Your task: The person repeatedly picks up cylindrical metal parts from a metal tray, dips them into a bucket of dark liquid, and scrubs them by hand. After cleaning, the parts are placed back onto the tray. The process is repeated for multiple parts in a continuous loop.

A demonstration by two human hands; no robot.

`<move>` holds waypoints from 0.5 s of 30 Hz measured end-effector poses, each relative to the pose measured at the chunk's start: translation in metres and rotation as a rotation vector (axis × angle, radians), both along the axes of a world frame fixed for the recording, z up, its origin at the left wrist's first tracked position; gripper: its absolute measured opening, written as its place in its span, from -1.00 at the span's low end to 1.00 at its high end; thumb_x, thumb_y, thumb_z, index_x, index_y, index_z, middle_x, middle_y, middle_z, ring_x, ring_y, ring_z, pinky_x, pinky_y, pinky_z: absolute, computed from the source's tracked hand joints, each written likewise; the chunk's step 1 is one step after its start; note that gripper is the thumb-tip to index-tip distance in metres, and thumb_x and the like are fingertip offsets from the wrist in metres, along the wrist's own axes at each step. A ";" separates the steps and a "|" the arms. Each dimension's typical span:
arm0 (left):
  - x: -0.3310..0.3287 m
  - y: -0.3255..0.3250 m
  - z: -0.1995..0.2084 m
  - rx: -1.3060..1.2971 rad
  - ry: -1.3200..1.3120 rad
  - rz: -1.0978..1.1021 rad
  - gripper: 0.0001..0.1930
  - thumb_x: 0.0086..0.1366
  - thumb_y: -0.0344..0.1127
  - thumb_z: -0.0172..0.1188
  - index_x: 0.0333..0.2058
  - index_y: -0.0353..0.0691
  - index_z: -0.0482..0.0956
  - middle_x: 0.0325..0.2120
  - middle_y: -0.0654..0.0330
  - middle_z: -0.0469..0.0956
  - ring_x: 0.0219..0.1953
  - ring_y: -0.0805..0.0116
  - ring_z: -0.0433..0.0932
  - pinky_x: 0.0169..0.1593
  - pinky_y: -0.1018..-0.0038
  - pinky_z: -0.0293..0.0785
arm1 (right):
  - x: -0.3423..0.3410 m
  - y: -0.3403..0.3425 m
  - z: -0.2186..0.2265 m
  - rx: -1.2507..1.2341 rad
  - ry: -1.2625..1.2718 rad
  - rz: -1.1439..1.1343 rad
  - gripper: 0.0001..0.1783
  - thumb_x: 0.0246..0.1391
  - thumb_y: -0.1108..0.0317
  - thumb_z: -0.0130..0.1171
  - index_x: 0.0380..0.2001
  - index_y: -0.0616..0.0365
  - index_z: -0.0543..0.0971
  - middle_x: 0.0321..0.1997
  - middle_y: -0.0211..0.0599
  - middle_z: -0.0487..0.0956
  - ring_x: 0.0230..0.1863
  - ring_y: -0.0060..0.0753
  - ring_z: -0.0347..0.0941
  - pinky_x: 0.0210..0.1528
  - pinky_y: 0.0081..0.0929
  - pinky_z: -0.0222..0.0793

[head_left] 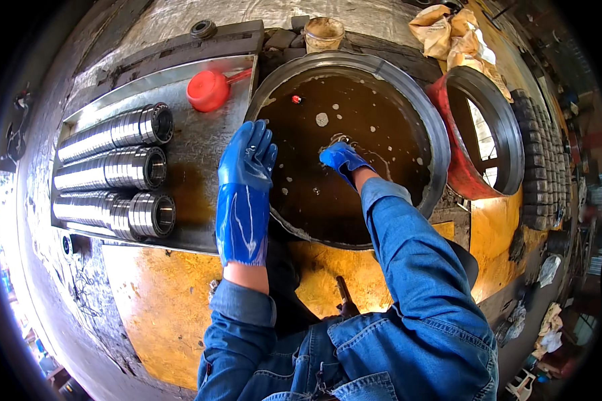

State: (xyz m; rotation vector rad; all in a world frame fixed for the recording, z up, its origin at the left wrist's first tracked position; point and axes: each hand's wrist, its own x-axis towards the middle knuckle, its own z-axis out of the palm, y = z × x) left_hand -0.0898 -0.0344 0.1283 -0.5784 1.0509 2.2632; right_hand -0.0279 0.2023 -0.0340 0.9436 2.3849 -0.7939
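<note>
A wide round tub point(437, 150) holds brown, cloudy liquid point(354, 207) with pale patches of foam on it. My right hand point(343, 159), in a blue rubber glove, reaches into the middle of the liquid. Its fingertips are under the surface, so whether they grip anything is hidden. Ripples spread around them. At the tub's left rim, my left hand point(249, 154), also in a blue glove, has its fingers stretched out and slightly bent, with nothing seen in it. A small red thing point(296, 99) shows at the liquid's surface near the far left.
Left of the tub, a shallow metal tray point(204, 144) carries three rows of shiny metal rings point(110, 169) and a red plastic dipper point(207, 90). Beyond the tub stands a dirty bucket point(324, 33). A red-sided drum ring point(448, 144) and stacked dark rings point(543, 160) are at the right.
</note>
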 end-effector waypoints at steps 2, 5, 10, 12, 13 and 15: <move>-0.006 -0.011 -0.002 -0.014 -0.019 0.084 -0.62 0.49 -0.18 0.11 0.21 -0.08 0.53 0.26 0.16 0.52 0.30 0.15 0.44 0.26 0.17 0.39 | -0.019 -0.004 -0.007 0.093 0.110 0.486 -0.59 0.06 0.15 0.17 -0.15 0.20 0.72 0.00 0.14 0.66 0.04 0.18 0.61 0.10 -0.09 0.51; -0.008 0.001 0.004 -0.032 -0.032 0.090 -0.60 0.51 -0.17 0.07 0.25 -0.08 0.49 0.29 0.15 0.49 0.33 0.15 0.42 0.32 0.14 0.35 | -0.058 0.024 -0.044 0.196 0.279 0.557 -0.65 -0.02 0.21 0.20 -0.24 0.20 0.74 -0.06 0.13 0.66 0.01 0.26 0.60 0.09 -0.07 0.52; -0.009 -0.013 -0.001 0.019 -0.036 0.124 -0.60 0.53 -0.16 0.03 0.26 -0.10 0.47 0.29 0.11 0.48 0.32 0.12 0.42 0.33 0.14 0.36 | -0.116 -0.015 -0.022 -0.266 0.486 -0.320 -0.52 0.18 0.05 0.22 -0.04 0.23 0.70 -0.05 0.08 0.71 -0.01 -0.04 0.63 0.04 -0.12 0.50; -0.010 -0.014 0.000 0.036 -0.035 0.122 -0.61 0.53 -0.18 0.04 0.25 -0.11 0.48 0.27 0.11 0.49 0.32 0.12 0.42 0.31 0.13 0.38 | -0.115 -0.025 -0.018 -0.354 0.490 -0.251 -0.50 0.20 0.05 0.22 -0.02 0.28 0.68 -0.04 0.09 0.70 0.01 -0.06 0.62 0.05 -0.11 0.48; -0.010 -0.013 0.002 0.038 -0.042 0.117 -0.61 0.53 -0.18 0.05 0.25 -0.11 0.48 0.27 0.12 0.49 0.31 0.12 0.42 0.31 0.14 0.38 | -0.119 -0.028 -0.019 -0.377 0.432 -0.132 -0.49 0.19 0.06 0.22 -0.02 0.30 0.68 -0.04 0.10 0.70 0.01 -0.04 0.62 0.05 -0.11 0.48; -0.009 -0.015 0.003 0.043 -0.055 0.122 -0.61 0.52 -0.18 0.06 0.25 -0.11 0.48 0.27 0.12 0.50 0.31 0.12 0.43 0.30 0.14 0.38 | -0.127 -0.041 -0.022 -0.358 0.288 0.020 -0.51 0.17 0.09 0.24 0.00 0.28 0.67 0.00 0.10 0.69 0.01 0.03 0.63 0.05 -0.10 0.48</move>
